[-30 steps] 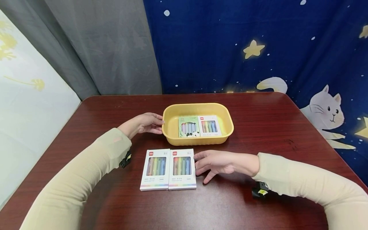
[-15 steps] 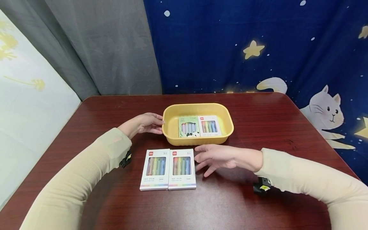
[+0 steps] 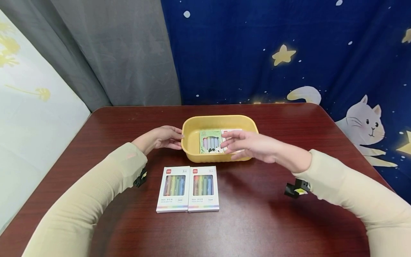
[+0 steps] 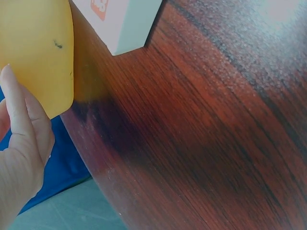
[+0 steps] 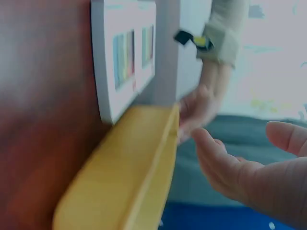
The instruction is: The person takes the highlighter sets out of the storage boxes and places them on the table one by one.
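One right hand, mine (image 3: 253,147): loosely spread, empty, above the yellow basin (image 3: 199,157); reaching seems my step, the next move calling for clearance from its rim.
Left hand (image 3: 165,138): fingers nearly straight against the basin's end, perhaps steadying.
Basin contents: green panda box (image 3: 210,141), flat beside a white pen box (image 3: 229,130).
Nearer pen boxes (image 3: 187,189): white, windowed, flat on the table (image 3: 273,228).

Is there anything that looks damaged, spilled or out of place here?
One thing: a dark mark stands out on the plain yellow tub, in the left wrist view; perhaps a scuff. I see nothing spilled.
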The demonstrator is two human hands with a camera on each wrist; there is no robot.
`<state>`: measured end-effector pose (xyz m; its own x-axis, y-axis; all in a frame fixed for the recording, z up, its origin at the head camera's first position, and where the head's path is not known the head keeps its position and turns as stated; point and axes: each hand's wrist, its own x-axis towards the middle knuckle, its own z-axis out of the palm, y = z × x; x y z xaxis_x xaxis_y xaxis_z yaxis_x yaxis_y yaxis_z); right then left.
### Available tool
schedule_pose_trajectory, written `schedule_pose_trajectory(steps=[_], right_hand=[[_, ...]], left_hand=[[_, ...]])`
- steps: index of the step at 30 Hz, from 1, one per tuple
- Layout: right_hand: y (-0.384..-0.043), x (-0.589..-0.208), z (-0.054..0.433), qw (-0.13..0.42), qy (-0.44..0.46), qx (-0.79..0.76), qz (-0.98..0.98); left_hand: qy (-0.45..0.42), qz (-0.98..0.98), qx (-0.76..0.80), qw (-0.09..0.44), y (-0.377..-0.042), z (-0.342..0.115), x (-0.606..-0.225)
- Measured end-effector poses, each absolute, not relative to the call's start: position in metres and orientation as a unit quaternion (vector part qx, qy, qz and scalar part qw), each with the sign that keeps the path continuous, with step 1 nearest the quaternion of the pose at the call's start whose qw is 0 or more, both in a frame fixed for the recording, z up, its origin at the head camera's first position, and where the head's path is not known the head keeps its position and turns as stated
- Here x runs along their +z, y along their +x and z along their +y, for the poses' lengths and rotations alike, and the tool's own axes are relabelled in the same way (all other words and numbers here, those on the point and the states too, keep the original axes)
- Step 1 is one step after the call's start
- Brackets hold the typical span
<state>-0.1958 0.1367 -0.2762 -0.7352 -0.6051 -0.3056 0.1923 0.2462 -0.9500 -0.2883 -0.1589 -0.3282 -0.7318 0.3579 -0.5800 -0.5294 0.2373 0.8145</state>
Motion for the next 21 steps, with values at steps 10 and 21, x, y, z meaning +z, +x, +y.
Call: schedule_pose_trajectory(steps=[10, 21], right_hand=[[-0.243, -0.272, 0.17, 0.197, -0.138, -0.565, 0.789], [-0.28, -0.305, 0.198, 0.014, -0.229, -0.329, 0.916]], left_hand=[[-0.059, 0.702, 0.612, 0.359, -0.289, -0.159, -0.328], [-0.066, 0.708, 0.607, 0.354, -0.287, -0.158, -0.327]])
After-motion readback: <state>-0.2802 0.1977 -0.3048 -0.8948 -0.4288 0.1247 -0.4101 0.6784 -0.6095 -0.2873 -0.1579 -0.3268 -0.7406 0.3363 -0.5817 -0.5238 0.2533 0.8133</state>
